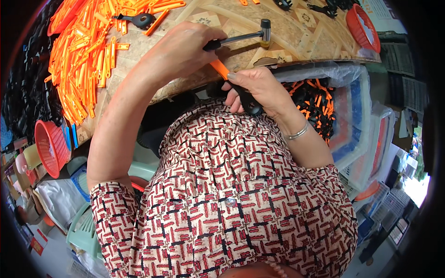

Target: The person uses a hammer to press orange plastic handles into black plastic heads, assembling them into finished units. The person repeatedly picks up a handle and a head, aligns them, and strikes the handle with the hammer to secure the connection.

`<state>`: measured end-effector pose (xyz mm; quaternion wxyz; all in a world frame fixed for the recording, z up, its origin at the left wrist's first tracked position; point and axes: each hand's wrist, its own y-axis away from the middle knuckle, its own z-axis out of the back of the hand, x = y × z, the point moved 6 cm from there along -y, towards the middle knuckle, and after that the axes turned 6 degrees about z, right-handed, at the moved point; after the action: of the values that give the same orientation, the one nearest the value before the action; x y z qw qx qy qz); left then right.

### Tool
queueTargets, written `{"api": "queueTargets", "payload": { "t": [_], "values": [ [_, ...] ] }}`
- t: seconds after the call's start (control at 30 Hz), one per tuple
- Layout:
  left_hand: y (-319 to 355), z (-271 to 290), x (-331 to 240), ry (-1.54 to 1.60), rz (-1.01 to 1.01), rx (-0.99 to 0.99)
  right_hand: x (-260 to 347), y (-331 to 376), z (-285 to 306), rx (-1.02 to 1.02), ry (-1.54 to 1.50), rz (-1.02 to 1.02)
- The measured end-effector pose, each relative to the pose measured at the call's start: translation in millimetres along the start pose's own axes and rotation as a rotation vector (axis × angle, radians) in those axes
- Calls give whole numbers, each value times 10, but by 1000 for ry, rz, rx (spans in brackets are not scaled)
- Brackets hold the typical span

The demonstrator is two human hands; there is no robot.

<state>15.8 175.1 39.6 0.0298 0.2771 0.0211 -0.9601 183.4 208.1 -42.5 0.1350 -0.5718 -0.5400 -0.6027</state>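
Here's your left hand (pixel 185 48), up over the table edge, fingers curled round the dark grip of a small metal-shafted hammer (pixel 241 37), its cylindrical head black on top and amber below. That head points away from your knuckles, over the patterned brown tabletop (pixel 296 41), probably to stay clear of your right hand. And just beneath it, the slim orange plastic handle with a rounded black end (pixel 248 103), slanting from under your left hand down past the table edge toward your lap! Your right hand (pixel 259 90) grasps that black end, thumb on top, fingers wrapped below; it looks like the grip that steadies it. Do your left fingertips also pinch the orange end? Can't tell, the hand covers it.

Over to your left, a heap of loose orange plastic strips (pixel 88 60), likely laid there for easy reach. Right side, below the tabletop, an open plastic-lined box (pixel 352 123) of black-and-orange pieces (pixel 313 102) sits beside your forearm, perhaps to shorten the reach.
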Motion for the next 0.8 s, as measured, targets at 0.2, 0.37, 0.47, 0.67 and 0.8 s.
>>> {"api": "queueTargets", "payload": {
  "t": [0.2, 0.37, 0.47, 0.67, 0.8],
  "values": [
    [64, 4, 124, 71, -19, -122, -37, -3, -39, -60, 30, 74],
    [330, 159, 219, 271, 192, -247, -30, 6, -84, -113, 41, 124],
    [574, 184, 242, 382, 336, -242, -10, 14, -90, -90, 0, 99],
    [1067, -42, 134, 250, 380, -141, -35, 44, -143, -62, -91, 66],
    [1181, -55, 60, 380, 441, -165, -40, 45, -149, -79, -103, 59]
  ]
}}
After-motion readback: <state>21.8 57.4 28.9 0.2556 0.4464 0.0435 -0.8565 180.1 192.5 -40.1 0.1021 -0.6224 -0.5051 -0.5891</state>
